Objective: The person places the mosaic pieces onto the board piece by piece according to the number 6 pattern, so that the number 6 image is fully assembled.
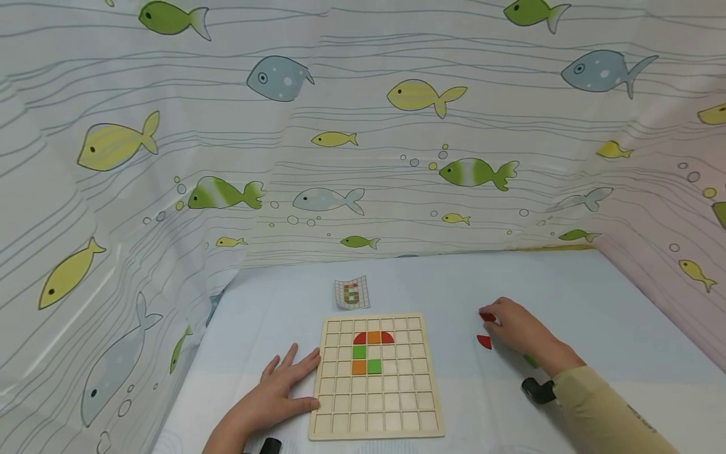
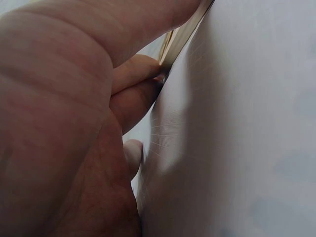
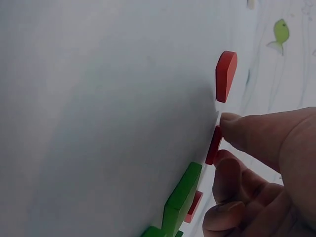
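A wooden grid board (image 1: 375,403) lies on the table. Red, orange and green pieces sit in its upper cells, among them an orange square (image 1: 359,367) and a green square (image 1: 374,366). My left hand (image 1: 272,397) lies flat with fingers spread, its thumb and a fingertip touching the board's left edge. To the right of the board, my right hand (image 1: 518,328) pinches a red piece (image 3: 214,144) between thumb and fingers, close to the tabletop. A red quarter-round piece (image 1: 484,341) lies just beside that hand. Green pieces (image 3: 182,200) are partly hidden under it in the head view.
A small paper card (image 1: 351,293) with a coloured grid pattern lies behind the board. Another red piece (image 3: 194,207) shows behind the green ones. A fish-print sheet (image 1: 340,164) hangs round the back and sides of the table (image 1: 420,284).
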Demonstrator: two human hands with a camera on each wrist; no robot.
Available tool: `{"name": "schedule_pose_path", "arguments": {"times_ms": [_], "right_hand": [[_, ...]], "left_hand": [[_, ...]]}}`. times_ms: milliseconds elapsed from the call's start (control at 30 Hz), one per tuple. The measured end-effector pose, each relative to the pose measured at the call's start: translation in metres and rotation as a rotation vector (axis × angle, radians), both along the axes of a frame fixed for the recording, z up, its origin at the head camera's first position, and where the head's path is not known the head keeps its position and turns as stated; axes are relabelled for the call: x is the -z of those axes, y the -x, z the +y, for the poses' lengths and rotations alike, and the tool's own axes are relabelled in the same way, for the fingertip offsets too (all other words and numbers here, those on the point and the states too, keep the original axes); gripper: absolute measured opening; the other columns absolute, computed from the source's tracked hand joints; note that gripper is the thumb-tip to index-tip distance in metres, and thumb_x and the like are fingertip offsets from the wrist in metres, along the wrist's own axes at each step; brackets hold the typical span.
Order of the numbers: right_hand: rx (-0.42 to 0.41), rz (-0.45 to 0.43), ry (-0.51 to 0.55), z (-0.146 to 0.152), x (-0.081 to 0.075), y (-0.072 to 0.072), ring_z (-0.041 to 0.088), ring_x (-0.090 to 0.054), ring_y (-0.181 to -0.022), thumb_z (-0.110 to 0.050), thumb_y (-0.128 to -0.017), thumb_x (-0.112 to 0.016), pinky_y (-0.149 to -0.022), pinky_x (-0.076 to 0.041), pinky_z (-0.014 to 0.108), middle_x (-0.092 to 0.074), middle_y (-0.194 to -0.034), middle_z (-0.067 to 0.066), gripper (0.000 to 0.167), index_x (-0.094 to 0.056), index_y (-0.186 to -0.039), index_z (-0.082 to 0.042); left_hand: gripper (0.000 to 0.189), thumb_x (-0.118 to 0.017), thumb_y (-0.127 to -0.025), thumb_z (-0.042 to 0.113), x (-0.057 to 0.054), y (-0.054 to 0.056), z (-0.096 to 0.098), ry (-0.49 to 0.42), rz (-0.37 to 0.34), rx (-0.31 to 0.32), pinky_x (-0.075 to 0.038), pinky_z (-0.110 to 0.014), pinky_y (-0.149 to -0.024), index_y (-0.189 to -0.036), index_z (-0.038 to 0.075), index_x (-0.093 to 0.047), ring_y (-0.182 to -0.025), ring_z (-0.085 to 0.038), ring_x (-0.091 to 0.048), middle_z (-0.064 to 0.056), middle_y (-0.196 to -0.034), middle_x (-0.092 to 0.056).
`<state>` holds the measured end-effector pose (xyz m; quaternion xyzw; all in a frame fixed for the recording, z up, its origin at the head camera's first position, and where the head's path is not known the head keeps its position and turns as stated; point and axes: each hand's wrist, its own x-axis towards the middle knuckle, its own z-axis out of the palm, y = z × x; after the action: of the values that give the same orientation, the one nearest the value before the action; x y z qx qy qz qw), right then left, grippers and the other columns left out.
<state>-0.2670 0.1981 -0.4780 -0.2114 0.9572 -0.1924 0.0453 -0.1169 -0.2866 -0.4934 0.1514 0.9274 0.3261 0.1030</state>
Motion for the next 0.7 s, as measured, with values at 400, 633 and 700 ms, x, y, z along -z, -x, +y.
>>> {"name": "schedule_pose_path", "arguments": {"times_ms": [400,633,700], "right_hand": [[0.026,-0.025,-0.044,0.0035,0.0049,0.0055,0.027,-0.060,-0.093,-0.012,-0.088,-0.075,-0.084,-0.054,0.048,-0.064,-0.098,0.007,0.024,-0.072,-0.109,-0.002],[0.015,-0.004,-0.062,0.0044,0.0053,0.0059,0.024,-0.058,-0.089,-0.012,-0.088,-0.075,-0.082,-0.054,0.046,-0.061,-0.095,0.005,0.020,-0.070,-0.105,-0.002],[0.015,0.005,-0.056,0.0049,0.0048,0.0053,0.024,-0.059,-0.090,-0.012,-0.089,-0.074,-0.082,-0.055,0.046,-0.062,-0.096,0.006,0.020,-0.070,-0.105,-0.002]], "left_hand": [[0.087,-0.069,-0.083,0.059,-0.0012,0.0018,0.0012,0.027,-0.020,-0.017,0.005,-0.060,-0.113,-0.151,0.012,-0.042,-0.149,-0.039,-0.002,0.003,-0.158,-0.033],[0.087,-0.068,-0.083,0.060,0.0000,0.0015,0.0006,0.039,-0.011,-0.016,0.005,-0.060,-0.114,-0.152,0.013,-0.042,-0.149,-0.038,-0.001,0.004,-0.158,-0.032],[0.087,-0.068,-0.083,0.060,-0.0002,0.0013,0.0009,0.039,-0.013,-0.017,0.005,-0.060,-0.114,-0.152,0.013,-0.042,-0.149,-0.038,-0.001,0.004,-0.158,-0.032]]}}
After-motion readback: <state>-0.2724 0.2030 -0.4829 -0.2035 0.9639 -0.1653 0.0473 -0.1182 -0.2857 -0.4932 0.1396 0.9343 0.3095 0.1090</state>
